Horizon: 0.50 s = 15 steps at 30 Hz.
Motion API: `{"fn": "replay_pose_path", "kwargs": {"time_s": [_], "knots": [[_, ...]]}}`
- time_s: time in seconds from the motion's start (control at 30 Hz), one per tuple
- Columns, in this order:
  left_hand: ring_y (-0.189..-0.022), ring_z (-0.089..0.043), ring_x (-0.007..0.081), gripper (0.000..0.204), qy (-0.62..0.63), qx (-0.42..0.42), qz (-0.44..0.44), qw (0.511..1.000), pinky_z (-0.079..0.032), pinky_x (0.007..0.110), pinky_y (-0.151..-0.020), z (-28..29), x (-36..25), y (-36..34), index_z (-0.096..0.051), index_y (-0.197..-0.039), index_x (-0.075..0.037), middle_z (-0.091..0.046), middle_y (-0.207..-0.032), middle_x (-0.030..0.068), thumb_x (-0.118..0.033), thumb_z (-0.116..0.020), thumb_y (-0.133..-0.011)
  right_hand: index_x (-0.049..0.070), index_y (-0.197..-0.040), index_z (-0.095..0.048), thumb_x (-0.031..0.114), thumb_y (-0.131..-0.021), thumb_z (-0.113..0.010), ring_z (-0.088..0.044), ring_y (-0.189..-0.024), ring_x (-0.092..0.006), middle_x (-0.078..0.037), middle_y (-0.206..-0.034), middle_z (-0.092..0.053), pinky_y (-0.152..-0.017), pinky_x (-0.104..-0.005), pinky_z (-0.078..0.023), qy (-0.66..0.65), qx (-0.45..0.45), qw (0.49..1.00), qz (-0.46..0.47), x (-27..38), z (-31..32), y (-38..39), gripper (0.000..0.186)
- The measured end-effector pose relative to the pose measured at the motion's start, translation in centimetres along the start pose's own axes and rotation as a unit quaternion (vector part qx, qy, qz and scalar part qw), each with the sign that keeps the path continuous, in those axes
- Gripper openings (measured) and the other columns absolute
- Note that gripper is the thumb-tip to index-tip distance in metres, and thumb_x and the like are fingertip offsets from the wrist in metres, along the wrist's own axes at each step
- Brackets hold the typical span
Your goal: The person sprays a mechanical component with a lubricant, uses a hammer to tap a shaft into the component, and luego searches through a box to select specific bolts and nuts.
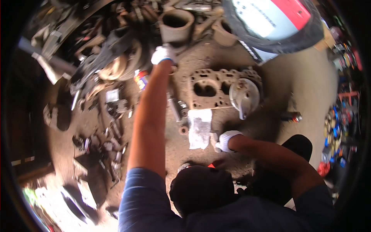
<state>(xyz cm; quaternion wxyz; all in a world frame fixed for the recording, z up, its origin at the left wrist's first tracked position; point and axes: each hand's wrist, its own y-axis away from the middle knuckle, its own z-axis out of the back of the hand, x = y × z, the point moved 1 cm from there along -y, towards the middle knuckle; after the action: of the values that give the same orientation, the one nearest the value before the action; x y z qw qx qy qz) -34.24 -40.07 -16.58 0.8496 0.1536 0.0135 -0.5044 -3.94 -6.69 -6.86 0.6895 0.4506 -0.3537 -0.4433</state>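
Observation:
My left hand (163, 55), in a white glove, reaches forward beside a rusty metal cylinder (176, 33); its fingers are blurred and partly hidden. Below it lies a can (141, 79). My right hand (228, 141), also gloved, is low beside a small pale piece (215, 142), with fingers curled; what they hold, if anything, is unclear. A white cloth or paper (199, 127) lies left of that hand. Behind it sits a rusty engine block part (205, 102) with large openings, with a round silvery metal part (243, 96) on its right end.
Metal parts and tools (112, 123) litter the dirty floor (305, 89) at left. A heap of scrap and dark straps (100, 58) lies at upper left. A large red and silver, black-rimmed object (270, 23) stands upper right. Colourful small items (336, 139) line the far right.

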Motion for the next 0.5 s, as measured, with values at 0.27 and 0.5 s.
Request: {"fn": "replay_pose_path", "kwargs": {"time_s": [0.27, 0.5], "knots": [[-0.124, -0.066, 0.0372, 0.061, 0.103, -0.049, 0.052, 0.992, -0.052, 0.049, -0.103, -1.2, -7.4, -3.6, -0.066, -0.131, -0.004, -0.069, -0.131, 0.0214, -0.038, -0.021, -0.110, 0.004, -0.113, -0.076, 0.052, -0.097, -0.052, -0.070, -0.108, -0.0412, -0.023, -0.115, -0.073, -0.096, -0.0485, -0.053, -0.180, -0.046, 0.980, -0.072, -5.3, -2.1, 1.4, 0.057], [-0.123, -0.067, 0.0370, 0.074, 0.094, -0.036, 0.084, 0.991, -0.049, 0.047, -0.107, -3.3, -6.8, -2.5, -0.069, -0.127, 0.002, -0.070, -0.126, 0.0240, -0.046, -0.015, -0.109, 0.002, -0.119, -0.072, 0.048, -0.100, -0.052, -0.070, -0.108, -0.0402, -0.023, -0.115, -0.073, -0.095, -0.0473, -0.054, -0.173, -0.066, 0.981, -0.057, -6.4, -4.8, 1.0, 0.053]]}}
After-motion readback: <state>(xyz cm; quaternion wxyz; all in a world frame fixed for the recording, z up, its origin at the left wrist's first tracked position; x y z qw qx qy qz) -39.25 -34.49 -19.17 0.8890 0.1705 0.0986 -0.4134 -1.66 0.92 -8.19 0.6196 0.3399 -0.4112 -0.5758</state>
